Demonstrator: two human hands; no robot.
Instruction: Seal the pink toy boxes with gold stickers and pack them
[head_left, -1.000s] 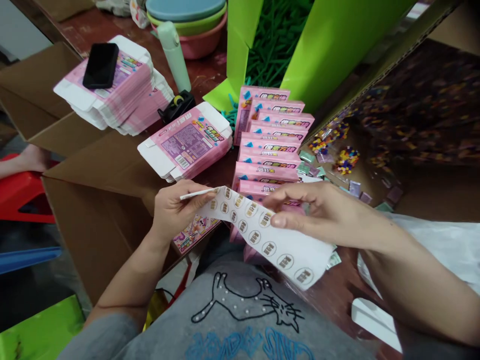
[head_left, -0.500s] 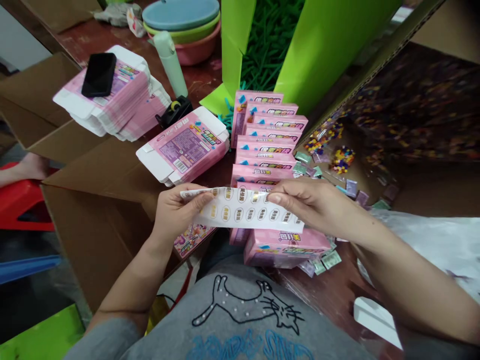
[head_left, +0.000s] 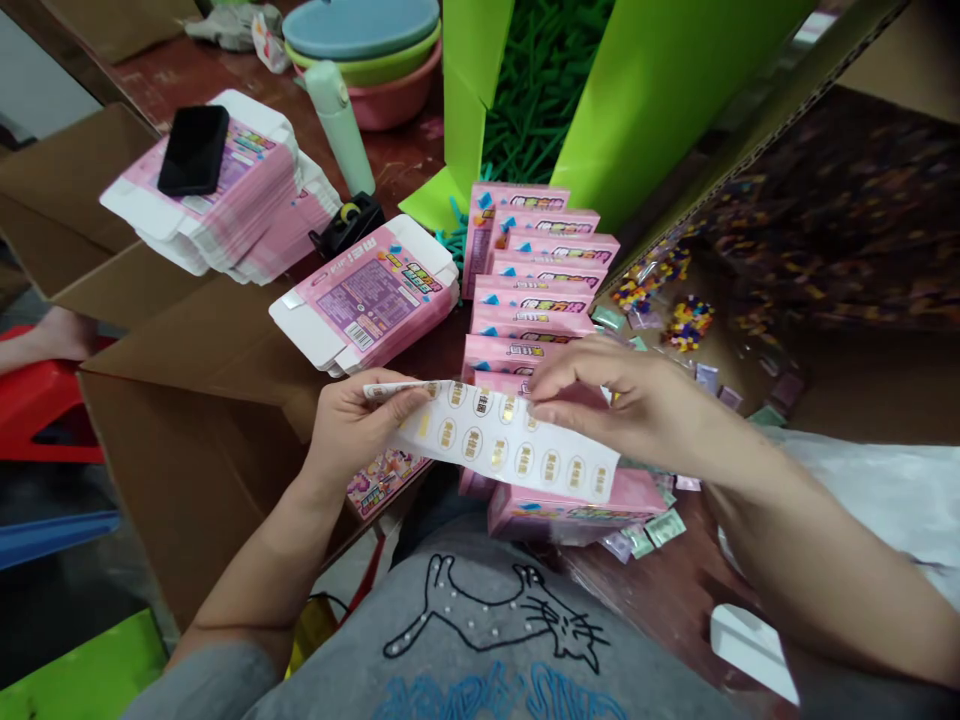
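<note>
While a black smartphone (head_left: pixel 193 150) rests on a stack of flat pink cartons (head_left: pixel 251 225) beyond and to the left of the left hand (head_left: pixel 356 420), that hand pinches the folded left end of a sheet of round gold-lettered stickers (head_left: pixel 487 455) between thumb and fingers. Just past its knuckles lies a smaller pile of flat cartons (head_left: pixel 367 300). The sheet spans the space between both hands, its free lower corner hanging in front of a pink carton lying on its side (head_left: pixel 570 512). It should handle as very light, thin and floppy, easily creased and perhaps slick on its face; the plain margin looks the safest hold. Beyond the sheet runs a row of upright pink cartons (head_left: pixel 536 300). The right hand (head_left: pixel 637 395) closes thumb and forefinger on the upper edge; whether a sticker is lifted there I cannot tell. Right of its wrist lies white plastic sheeting (head_left: pixel 877 490).
</note>
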